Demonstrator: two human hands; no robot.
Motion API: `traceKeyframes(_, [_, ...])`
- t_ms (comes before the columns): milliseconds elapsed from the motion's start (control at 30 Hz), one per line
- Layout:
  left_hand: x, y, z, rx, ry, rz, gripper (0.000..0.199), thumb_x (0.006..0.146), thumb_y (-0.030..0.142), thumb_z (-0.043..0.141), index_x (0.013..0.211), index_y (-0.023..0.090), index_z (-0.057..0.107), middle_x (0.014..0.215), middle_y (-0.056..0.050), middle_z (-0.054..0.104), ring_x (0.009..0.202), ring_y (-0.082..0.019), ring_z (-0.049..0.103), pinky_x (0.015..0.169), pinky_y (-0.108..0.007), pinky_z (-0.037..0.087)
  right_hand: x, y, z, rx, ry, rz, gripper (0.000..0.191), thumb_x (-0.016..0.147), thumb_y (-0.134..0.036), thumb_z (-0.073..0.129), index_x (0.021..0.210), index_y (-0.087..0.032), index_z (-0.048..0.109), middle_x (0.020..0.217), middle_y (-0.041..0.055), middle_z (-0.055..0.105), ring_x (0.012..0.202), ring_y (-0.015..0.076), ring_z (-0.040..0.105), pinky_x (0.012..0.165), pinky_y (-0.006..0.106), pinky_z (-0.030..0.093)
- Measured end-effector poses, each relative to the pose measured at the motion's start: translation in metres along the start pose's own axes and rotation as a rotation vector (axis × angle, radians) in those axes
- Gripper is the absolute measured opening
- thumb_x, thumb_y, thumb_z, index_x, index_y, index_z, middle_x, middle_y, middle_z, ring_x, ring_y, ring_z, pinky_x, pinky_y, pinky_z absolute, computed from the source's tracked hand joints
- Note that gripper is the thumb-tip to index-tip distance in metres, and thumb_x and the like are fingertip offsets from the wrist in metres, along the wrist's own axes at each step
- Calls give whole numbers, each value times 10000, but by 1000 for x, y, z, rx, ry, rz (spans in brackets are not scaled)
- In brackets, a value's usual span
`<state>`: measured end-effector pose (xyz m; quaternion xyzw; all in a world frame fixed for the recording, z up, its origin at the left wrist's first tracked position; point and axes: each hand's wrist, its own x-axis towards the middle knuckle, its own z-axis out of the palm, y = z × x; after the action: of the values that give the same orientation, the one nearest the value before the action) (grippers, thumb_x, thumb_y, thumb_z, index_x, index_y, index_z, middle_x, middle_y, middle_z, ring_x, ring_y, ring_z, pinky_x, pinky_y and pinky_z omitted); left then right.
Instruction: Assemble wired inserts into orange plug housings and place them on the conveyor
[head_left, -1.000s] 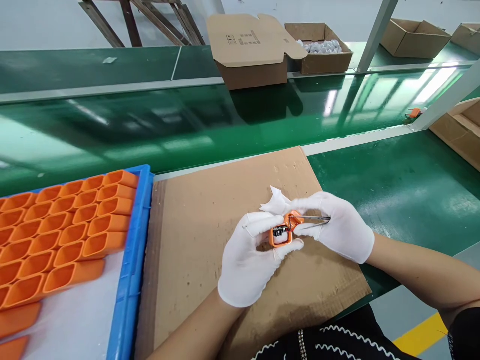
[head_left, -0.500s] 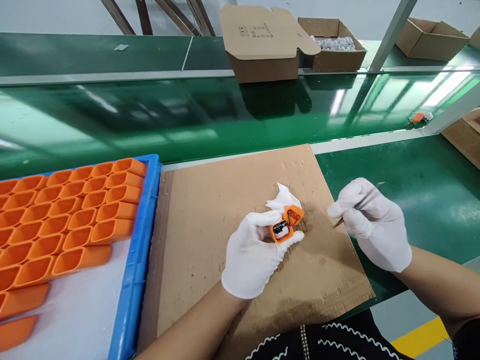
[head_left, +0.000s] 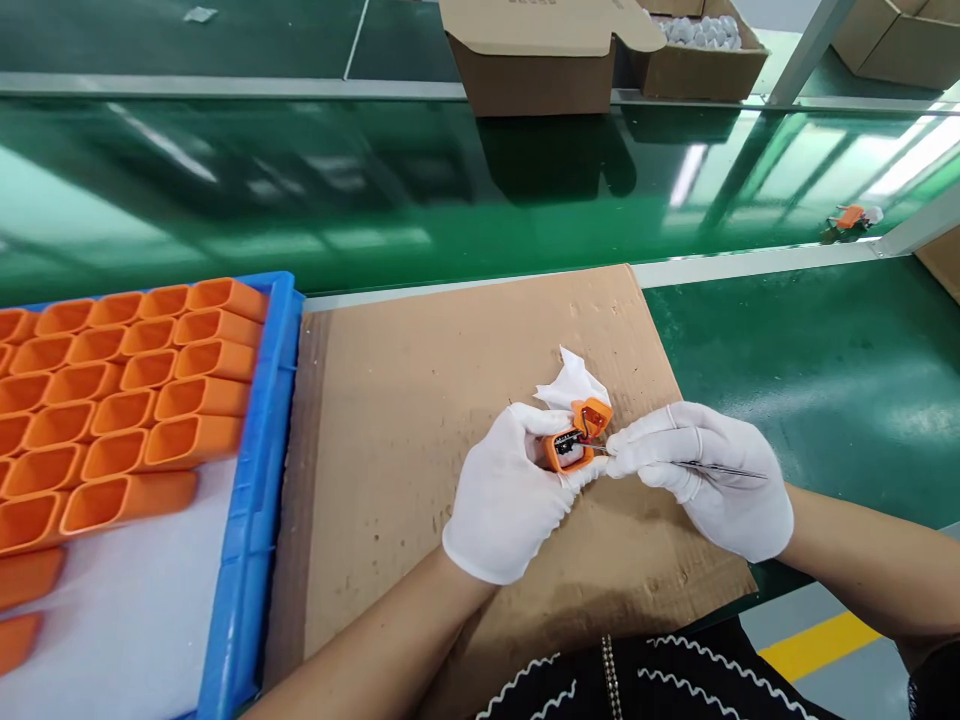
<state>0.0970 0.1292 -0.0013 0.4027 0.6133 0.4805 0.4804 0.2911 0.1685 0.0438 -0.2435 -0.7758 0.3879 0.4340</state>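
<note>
Orange in colour, a small open housing (head_left: 553, 456) with black and white contents is being held just right of the frame's centre, between the thumb and fingers of a gloved left hand (head_left: 510, 500). Slim metal tweezers (head_left: 724, 468) are being pinched narrowly in a gloved right hand (head_left: 709, 495), their tip being pointed at the housing's opening; whether contact is being made cannot be told. A smaller orange piece (head_left: 598, 412) and a white scrap (head_left: 571, 382) are being shown just beside it, above a cardboard sheet (head_left: 420, 400). At left, rows of orange sleeves (head_left: 195, 397) are being held in a blue tray (head_left: 244, 520).
</note>
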Motion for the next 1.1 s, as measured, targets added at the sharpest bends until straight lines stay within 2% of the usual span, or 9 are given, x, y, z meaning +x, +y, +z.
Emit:
traceKeyframes(133, [-1,8,0,75,-10,-55,556,524,391,977,899,210,610,935,-36,761,873,-252,730,760,-377,592,1,-2,-1,15,-18,14,106,998,-159,627,1001,-146,733,942,103,764,893,168,748,809,299,644])
traceKeyframes(300, [0,17,1,141,11,-89,496,524,336,945,859,211,601,881,-17,771,802,-230,729,719,-353,574,3,-3,2,14,-55,-1,116,1010,-160,606,980,-164,717,903,79,767,874,161,750,788,277,647])
traceKeyframes(467, [1,18,2,-9,-32,-44,452,557,288,909,827,228,550,759,19,743,681,-182,703,615,-303,567,2,-4,3,58,18,-14,90,1002,-162,629,989,-130,713,910,104,766,918,168,756,841,270,642])
traceKeyframes(567, [2,16,3,12,-12,-12,447,535,269,895,811,226,546,794,21,743,712,-176,709,639,-298,581,0,-3,2,51,-39,-59,107,1014,-160,607,1012,-116,705,961,133,768,978,179,755,872,277,641])
traceKeyframes(700, [1,16,1,33,-34,-8,421,552,267,867,825,222,550,859,8,742,742,-172,703,653,-298,583,-1,-1,2,46,-106,-64,121,1024,-158,587,1067,-148,700,1009,115,770,1028,181,749,889,290,645])
traceKeyframes(900, [0,10,-2,137,-10,13,352,565,160,781,846,231,580,848,12,750,751,-170,692,664,-294,556,-3,-2,10,89,-39,4,119,1025,-171,587,998,-175,703,954,77,771,958,163,754,848,273,648])
traceKeyframes(1100, [3,11,1,7,-43,53,385,558,226,851,808,231,558,802,21,741,706,-158,684,623,-275,562,-3,-4,8,84,-24,3,103,1008,-159,616,1048,-166,711,964,88,769,970,180,756,864,302,649])
